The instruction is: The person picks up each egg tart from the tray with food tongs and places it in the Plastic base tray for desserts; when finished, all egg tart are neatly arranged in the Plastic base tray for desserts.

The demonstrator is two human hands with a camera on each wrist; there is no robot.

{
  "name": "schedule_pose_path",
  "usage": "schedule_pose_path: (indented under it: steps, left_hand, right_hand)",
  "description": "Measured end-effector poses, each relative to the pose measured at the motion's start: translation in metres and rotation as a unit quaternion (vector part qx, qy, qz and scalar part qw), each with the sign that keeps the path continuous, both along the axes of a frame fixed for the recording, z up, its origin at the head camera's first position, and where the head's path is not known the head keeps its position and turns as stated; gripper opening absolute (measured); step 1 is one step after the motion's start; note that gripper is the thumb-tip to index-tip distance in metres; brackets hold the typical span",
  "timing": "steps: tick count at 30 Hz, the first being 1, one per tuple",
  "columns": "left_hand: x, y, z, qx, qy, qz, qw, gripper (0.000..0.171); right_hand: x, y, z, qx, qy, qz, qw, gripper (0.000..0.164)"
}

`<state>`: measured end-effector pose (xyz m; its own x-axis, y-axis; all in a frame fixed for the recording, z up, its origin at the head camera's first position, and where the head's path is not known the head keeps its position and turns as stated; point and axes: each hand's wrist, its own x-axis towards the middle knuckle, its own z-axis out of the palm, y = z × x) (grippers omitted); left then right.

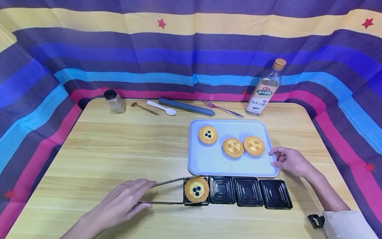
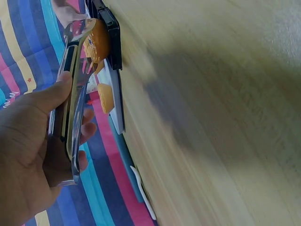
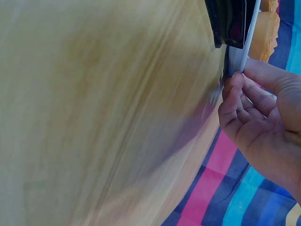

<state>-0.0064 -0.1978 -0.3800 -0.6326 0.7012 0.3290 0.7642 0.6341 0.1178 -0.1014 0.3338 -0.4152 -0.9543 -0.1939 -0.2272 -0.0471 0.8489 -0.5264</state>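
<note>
- The left hand (image 1: 123,199) holds the metal tongs (image 2: 61,155), their arms spread wide on either side of a berry-topped tart (image 1: 197,190); I cannot tell whether the tips press the pastry.
- That tart sits in the leftmost black dish (image 2: 114,42). A hard squeeze could crack its crust, which looks flaky.
- If the tongs pull away unevenly, one arm could catch the rim and tip the tart or drag the dish along (it looks like light plastic).
- A sideways swing could also knock the next dish (image 1: 221,189), since the row stands close together.
- The right hand (image 1: 290,161) pinches the right edge of the pale tray (image 1: 206,166), thumb above and fingers below. Lifting that edge could send the tray's three tarts sliding left.
- Two of those, the wedge-patterned tart (image 1: 233,148) and its twin (image 1: 254,146), sit side by side, so gripping one might nudge the other.
- Pulling the tray nearer could shove the dishes, because its front edge lies just beside them.
</note>
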Motion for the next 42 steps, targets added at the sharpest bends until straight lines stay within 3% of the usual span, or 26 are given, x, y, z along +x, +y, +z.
schedule_pose_path:
  steps: [13,21,29,35,42]
  left_hand:
    - [-0.005,-0.002,0.003,-0.012,0.000,0.006,0.9999,0.058]
    - [-0.004,-0.002,0.002,-0.012,-0.023,0.017,0.9995,0.060]
    - [-0.004,-0.001,0.010,-0.006,-0.048,0.018,0.9986,0.058]
    - [-0.018,0.000,0.019,0.012,-0.065,0.016,0.9977,0.054]
    - [-0.048,0.001,0.026,0.021,-0.064,0.036,0.9971,0.059]
  right_hand:
    - [-0.002,-0.001,0.002,0.001,0.000,0.000,1.000,0.033]
    - [-0.001,-0.003,0.004,-0.003,0.001,0.002,1.000,0.032]
    - [0.000,-0.003,0.004,-0.004,0.006,0.007,1.000,0.031]
    - [0.002,-0.002,0.004,0.002,0.000,0.003,1.000,0.031]
    - [0.002,-0.003,0.003,0.002,-0.001,-0.001,1.000,0.031]
